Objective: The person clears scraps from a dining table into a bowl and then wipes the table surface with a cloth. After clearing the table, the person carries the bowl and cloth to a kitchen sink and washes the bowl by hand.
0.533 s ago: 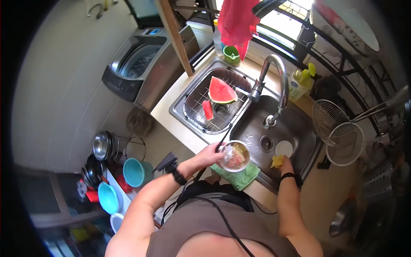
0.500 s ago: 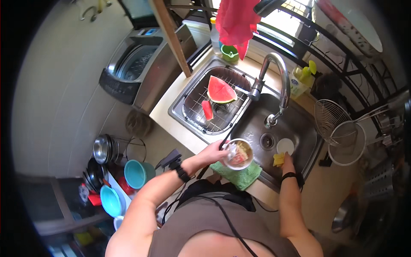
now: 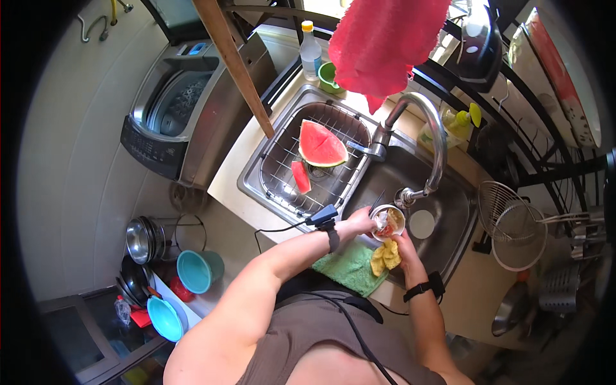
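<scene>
My left hand (image 3: 360, 222) is closed on the rim of a small white round tub (image 3: 376, 235), which is tilted above the front of the right sink basin (image 3: 449, 247). Reddish and pale food scraps (image 3: 388, 222) and something whitish lie inside it. Against the tub's near right side is my right hand (image 3: 407, 250), with a crumpled yellow cloth (image 3: 385, 258) hanging from its fingers; part of that grip is hidden. A white disc (image 3: 421, 224) lies in the right basin. Below the hands, a green towel (image 3: 346, 266) is spread on the counter's front edge.
A wire rack (image 3: 273, 172) in the left basin bears a big watermelon piece (image 3: 323, 142) and a smaller one (image 3: 300, 178). The tall faucet (image 3: 440, 138) arches over the right basin. A pink towel (image 3: 388, 48) hangs above. To the right are wire strainers (image 3: 499, 199).
My left hand has carried the tub rightward over the right basin. My right hand has come back from the white disc to the tub, bringing the yellow cloth; the disc stays in the basin.
</scene>
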### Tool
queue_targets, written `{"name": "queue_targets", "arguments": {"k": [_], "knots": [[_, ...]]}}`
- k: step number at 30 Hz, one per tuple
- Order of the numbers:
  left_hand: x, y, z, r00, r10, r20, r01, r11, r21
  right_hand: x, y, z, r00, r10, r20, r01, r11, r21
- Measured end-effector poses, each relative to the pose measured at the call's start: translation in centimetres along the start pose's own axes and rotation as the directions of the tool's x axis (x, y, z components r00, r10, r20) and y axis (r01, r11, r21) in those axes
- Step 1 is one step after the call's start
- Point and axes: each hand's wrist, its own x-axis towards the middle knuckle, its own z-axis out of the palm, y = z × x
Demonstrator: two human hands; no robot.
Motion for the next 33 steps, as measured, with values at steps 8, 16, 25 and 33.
{"name": "queue_targets", "arguments": {"k": [8,16,25,33], "knots": [[2.2,-1.1,0.5,0.944,-0.021,-0.329,0.024,1.0,0.006,10.8,1.6,-2.7,0.977,0.204,0.059,-0.212,0.956,0.201],[-3.7,0.6,-1.5,0.98,-0.128,-0.149,0.065,0.927,-0.368,15.9,1.6,-0.2,0.966,0.238,0.104,-0.26,0.9,0.349],[0.1,0.9,-0.6,0.98,-0.107,-0.168,0.025,0.903,-0.429,16.4,3.5,-5.3,0.919,-0.182,-0.35,0.005,0.892,-0.451],[0.7,-5.2,-1.1,0.865,0.129,-0.484,-0.005,0.969,0.248,12.2,-2.0,-0.2,0.926,-0.362,-0.111,0.17,0.66,-0.732]]}}
